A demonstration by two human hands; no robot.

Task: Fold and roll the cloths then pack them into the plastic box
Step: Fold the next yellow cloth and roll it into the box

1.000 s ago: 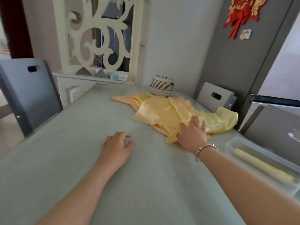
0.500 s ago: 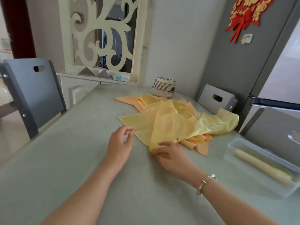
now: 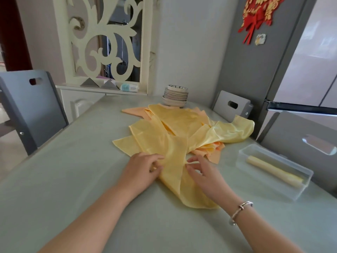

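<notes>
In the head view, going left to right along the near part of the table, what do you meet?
left hand → yellow cloth that both hands handle → right hand → bracelet → plastic box holding one rolled cloth.
</notes>
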